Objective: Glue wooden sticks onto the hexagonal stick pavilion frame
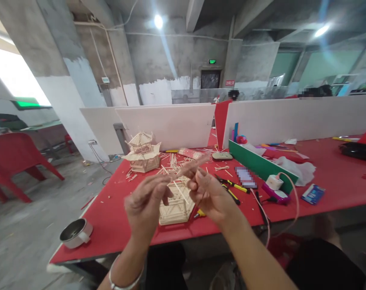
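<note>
My left hand (148,201) is raised over the front of the table, fingers loosely bent and the thumb apart; its fingertips are smeared. Opposite it, my right hand (211,197) pinches a thin, pale, blurred strip (195,164) that slants toward the left fingertips. Whether the left fingers touch it I cannot tell. Beneath both hands lies a flat, many-sided frame of thin wooden sticks (175,215), partly hidden by them. A small tiered pavilion model (143,155) of the same sticks stands behind on the left.
Loose sticks (173,160) litter the red table (110,225). A white mug (76,233) sits at the front left corner. Yellow-black pliers (239,187), a phone (246,177), a green divider (261,165) and a white plug with cable (274,182) are on the right.
</note>
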`<state>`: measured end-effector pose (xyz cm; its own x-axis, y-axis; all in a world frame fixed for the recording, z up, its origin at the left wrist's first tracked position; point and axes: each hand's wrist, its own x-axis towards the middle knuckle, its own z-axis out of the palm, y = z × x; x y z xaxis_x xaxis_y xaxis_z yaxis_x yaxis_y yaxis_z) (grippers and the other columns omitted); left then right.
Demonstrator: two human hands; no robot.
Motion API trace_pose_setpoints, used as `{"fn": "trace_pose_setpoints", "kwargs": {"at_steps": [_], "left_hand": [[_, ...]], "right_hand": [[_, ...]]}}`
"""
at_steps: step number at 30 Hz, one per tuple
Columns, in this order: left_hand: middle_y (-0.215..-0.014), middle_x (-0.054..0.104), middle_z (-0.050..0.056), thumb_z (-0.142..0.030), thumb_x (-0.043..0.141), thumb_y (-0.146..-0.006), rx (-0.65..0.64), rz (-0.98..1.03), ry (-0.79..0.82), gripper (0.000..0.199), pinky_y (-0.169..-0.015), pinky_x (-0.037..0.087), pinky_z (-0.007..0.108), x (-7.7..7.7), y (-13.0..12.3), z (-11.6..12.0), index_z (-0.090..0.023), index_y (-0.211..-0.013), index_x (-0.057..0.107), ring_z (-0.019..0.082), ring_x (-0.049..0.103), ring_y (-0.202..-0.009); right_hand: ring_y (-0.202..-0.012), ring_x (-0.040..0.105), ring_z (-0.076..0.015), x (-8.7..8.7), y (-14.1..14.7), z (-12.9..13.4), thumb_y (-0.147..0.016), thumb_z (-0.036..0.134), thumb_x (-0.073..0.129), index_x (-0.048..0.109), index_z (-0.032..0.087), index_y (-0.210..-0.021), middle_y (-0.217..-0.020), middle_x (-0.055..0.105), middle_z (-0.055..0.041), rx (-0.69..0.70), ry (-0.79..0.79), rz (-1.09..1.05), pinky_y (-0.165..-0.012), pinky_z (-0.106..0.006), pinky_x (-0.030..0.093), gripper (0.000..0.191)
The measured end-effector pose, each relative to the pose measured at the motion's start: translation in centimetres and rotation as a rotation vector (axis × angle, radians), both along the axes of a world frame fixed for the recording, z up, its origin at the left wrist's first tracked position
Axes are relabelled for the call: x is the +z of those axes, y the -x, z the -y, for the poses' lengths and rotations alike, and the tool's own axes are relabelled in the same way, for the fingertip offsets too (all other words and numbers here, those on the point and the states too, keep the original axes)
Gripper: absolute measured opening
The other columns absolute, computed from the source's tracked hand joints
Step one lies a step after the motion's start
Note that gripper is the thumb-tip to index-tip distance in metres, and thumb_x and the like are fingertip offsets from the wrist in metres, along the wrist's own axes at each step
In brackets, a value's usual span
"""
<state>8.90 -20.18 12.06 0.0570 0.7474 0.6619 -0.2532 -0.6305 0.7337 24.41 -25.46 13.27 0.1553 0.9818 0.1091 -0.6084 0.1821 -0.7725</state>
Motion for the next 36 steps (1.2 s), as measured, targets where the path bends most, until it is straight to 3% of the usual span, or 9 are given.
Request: {"fn": "trace_pose_setpoints", "kwargs": {"at_steps": [5,9,13,14,18,23,27,32,36], "left_hand": [[-0.090,0.066,0.007,-0.015,0.072,-0.081,-0.046,-0.251,-0.362,0.030,-0.064,0.056,0.027,-3.1,-3.3,4.1,-0.029,-0.107,0.077,0.017,0.065,-0.078],[-0.100,0.070,0.008,-0.005,0.060,-0.085,-0.192,-0.452,-0.465,0.052,-0.067,0.055,0.023,-3.8,-3.4,4.7,-0.025,-0.132,0.061,0.013,0.066,-0.077],[-0.087,0.071,0.005,0.000,0.049,-0.081,-0.122,-0.456,-0.338,0.037,-0.055,0.050,0.019,-2.9,0.3,3.1,-0.020,-0.101,0.074,0.009,0.063,-0.061],[-0.079,0.068,0.004,-0.002,0.049,-0.080,-0.062,-0.381,-0.260,0.031,-0.052,0.048,0.019,-2.6,1.6,2.3,-0.018,-0.085,0.074,0.010,0.061,-0.060],[-0.066,0.062,0.001,-0.011,0.055,-0.076,0.124,0.070,0.095,0.015,-0.043,0.041,0.020,-2.9,6.2,-3.1,-0.016,-0.069,0.067,0.012,0.058,-0.054],[-0.065,0.066,0.001,-0.030,0.072,-0.070,0.204,0.015,0.449,0.027,-0.041,0.040,0.020,-6.1,7.8,-11.1,-0.012,-0.091,0.072,0.010,0.056,-0.049],[-0.073,0.072,0.007,-0.036,0.079,-0.062,0.104,0.014,0.573,0.036,-0.039,0.036,0.021,-8.7,7.2,-15.4,-0.010,-0.086,0.071,0.011,0.057,-0.047],[-0.068,0.069,0.004,-0.037,0.073,-0.070,0.060,0.027,0.649,0.027,-0.039,0.032,0.020,-10.3,7.2,-17.4,-0.013,-0.081,0.065,0.010,0.054,-0.045],[-0.054,0.054,-0.004,-0.032,0.056,-0.080,0.080,0.025,0.656,0.019,-0.038,0.029,0.020,-10.8,7.3,-16.5,-0.020,-0.067,0.049,0.008,0.045,-0.041]], "right_hand": [[-0.060,0.053,-0.0070,-3.8,2.2,4.9,-0.065,0.044,0.086,0.068,0.026,-0.100,-0.094,0.069,-0.0014,-0.153,0.015,-0.183,-0.042,-0.015,0.039,0.043],[-0.046,0.041,-0.0027,-4.3,-1.1,4.6,-0.063,0.049,0.085,0.062,0.021,-0.084,-0.075,0.067,0.0027,-0.348,0.038,-0.114,-0.036,-0.013,0.027,0.042],[-0.045,0.046,-0.0062,-4.1,-8.7,0.6,-0.082,0.071,0.053,0.059,0.021,-0.099,-0.077,0.070,-0.0010,-0.613,0.104,0.519,-0.038,-0.019,0.029,0.054],[-0.053,0.055,-0.0094,-4.3,-10.5,-0.7,-0.088,0.071,0.041,0.059,0.020,-0.105,-0.079,0.070,-0.0024,-0.616,0.175,0.806,-0.044,-0.020,0.037,0.057],[-0.075,0.067,-0.0198,-6.0,-14.6,-6.1,-0.088,0.057,0.057,0.067,0.016,-0.092,-0.073,0.070,-0.0041,-0.480,0.320,1.129,-0.064,-0.027,0.049,0.043],[-0.101,0.063,-0.0214,-8.2,-14.4,-13.9,-0.094,0.039,0.060,0.061,0.017,-0.120,-0.120,0.063,-0.0080,-0.317,0.481,1.443,-0.086,-0.041,0.054,0.034],[-0.106,0.062,-0.0220,-9.1,-13.9,-20.4,-0.094,0.037,0.059,0.058,0.019,-0.125,-0.127,0.059,-0.0090,-0.218,0.532,1.631,-0.089,-0.043,0.054,0.036],[-0.106,0.063,-0.0245,-9.0,-14.3,-25.0,-0.092,0.035,0.062,0.060,0.018,-0.126,-0.121,0.065,-0.0097,-0.239,0.460,1.716,-0.090,-0.042,0.052,0.038],[-0.101,0.067,-0.0250,-7.5,-14.1,-23.6,-0.088,0.035,0.060,0.065,0.017,-0.126,-0.112,0.073,-0.0096,-0.344,0.313,1.618,-0.090,-0.037,0.050,0.042]]}}
